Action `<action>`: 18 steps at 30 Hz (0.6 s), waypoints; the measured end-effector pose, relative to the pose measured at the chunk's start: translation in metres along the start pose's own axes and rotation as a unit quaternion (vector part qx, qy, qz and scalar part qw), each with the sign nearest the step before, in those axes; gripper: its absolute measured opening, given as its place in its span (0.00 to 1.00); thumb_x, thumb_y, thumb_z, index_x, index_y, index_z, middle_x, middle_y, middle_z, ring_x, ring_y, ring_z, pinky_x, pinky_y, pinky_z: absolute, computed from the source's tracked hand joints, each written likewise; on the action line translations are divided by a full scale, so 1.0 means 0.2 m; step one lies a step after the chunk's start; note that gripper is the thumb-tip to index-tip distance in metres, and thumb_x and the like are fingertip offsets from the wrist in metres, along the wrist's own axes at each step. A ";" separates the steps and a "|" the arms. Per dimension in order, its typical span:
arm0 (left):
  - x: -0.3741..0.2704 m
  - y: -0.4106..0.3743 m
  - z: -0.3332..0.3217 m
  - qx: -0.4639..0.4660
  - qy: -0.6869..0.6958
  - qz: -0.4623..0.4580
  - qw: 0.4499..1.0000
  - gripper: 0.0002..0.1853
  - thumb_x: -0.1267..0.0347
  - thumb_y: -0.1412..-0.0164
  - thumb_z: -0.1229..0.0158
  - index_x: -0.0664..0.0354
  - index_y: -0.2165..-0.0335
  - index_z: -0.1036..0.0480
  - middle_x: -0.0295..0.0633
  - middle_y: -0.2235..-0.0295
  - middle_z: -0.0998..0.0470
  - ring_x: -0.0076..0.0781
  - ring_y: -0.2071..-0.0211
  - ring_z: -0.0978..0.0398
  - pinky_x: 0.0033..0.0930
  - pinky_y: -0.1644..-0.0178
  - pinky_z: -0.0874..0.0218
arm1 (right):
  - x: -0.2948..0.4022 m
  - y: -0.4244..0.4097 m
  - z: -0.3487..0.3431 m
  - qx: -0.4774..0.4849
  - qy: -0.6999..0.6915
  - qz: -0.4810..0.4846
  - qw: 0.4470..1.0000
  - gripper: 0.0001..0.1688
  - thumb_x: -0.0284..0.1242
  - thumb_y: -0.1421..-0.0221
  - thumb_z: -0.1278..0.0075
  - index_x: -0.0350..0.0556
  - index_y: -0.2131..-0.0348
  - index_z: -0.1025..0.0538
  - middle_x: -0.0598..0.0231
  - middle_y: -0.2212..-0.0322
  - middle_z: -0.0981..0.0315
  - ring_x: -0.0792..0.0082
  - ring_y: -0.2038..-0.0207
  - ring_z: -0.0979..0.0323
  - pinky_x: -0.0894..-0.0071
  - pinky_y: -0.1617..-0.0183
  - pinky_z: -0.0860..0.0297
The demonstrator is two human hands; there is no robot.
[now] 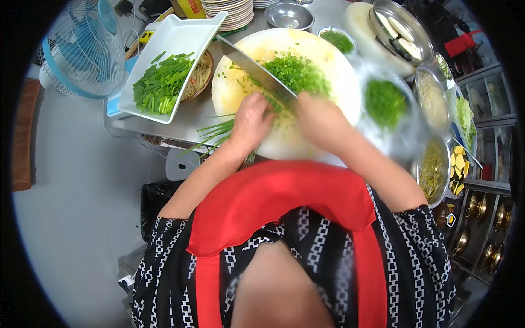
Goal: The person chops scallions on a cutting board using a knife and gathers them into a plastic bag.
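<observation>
My right hand grips a broad cleaver, whose blade slants up and left over a round white cutting board. The handle is hidden inside my fist. Just left of the blade, my left hand holds a bunch of long green scallions against the board, with the stalks trailing past the board's left edge. Finely chopped scallion is heaped beyond the blade, and small bits are scattered around it. My right hand and part of the heap are blurred.
Left of the board, a white tray holds cut green stalks, partly over a bowl of shreds. A bag of chopped greens lies right. Metal bowls line the right side. A fan stands far left.
</observation>
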State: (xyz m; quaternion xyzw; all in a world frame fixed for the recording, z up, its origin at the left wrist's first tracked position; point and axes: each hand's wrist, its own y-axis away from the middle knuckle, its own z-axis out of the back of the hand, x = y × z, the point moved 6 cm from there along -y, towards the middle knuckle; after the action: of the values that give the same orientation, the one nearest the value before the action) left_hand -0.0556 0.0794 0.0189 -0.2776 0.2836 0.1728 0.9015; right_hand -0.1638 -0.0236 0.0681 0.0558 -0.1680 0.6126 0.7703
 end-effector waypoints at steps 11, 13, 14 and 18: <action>-0.01 0.02 -0.01 -0.016 -0.011 -0.001 1.000 0.10 0.76 0.59 0.34 0.67 0.75 0.27 0.46 0.70 0.29 0.46 0.67 0.29 0.38 0.63 0.36 | 0.09 -0.02 0.01 0.039 0.007 0.016 0.999 0.08 0.17 0.58 0.55 0.34 0.71 0.33 0.42 0.81 0.27 0.44 0.75 0.25 0.51 0.70 0.29; 0.00 0.01 -0.01 -0.015 -0.013 -0.004 1.000 0.10 0.76 0.59 0.34 0.67 0.75 0.27 0.46 0.70 0.29 0.46 0.67 0.29 0.38 0.63 0.36 | 0.05 -0.05 -0.01 0.027 -0.006 -0.002 1.000 0.09 0.17 0.58 0.56 0.33 0.71 0.33 0.41 0.80 0.27 0.44 0.74 0.25 0.51 0.69 0.29; 0.00 0.01 -0.01 -0.021 -0.009 -0.011 1.000 0.10 0.77 0.59 0.34 0.67 0.75 0.27 0.46 0.70 0.29 0.46 0.67 0.29 0.38 0.63 0.36 | 0.02 -0.06 0.00 0.023 -0.019 -0.017 0.999 0.09 0.17 0.58 0.56 0.33 0.71 0.33 0.41 0.80 0.27 0.43 0.74 0.25 0.50 0.68 0.29; 0.00 0.02 0.00 -0.030 -0.015 -0.010 0.999 0.10 0.77 0.59 0.34 0.67 0.76 0.28 0.46 0.70 0.29 0.46 0.66 0.29 0.38 0.63 0.36 | 0.06 0.00 0.08 0.061 -0.001 -0.014 0.998 0.10 0.17 0.58 0.56 0.32 0.69 0.33 0.41 0.79 0.27 0.43 0.73 0.25 0.49 0.67 0.29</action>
State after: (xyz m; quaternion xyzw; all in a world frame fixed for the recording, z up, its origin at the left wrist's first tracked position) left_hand -0.0572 0.0830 0.0172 -0.3049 0.2615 0.1764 0.8986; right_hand -0.1642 -0.0165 0.0868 0.1056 -0.1297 0.6111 0.7736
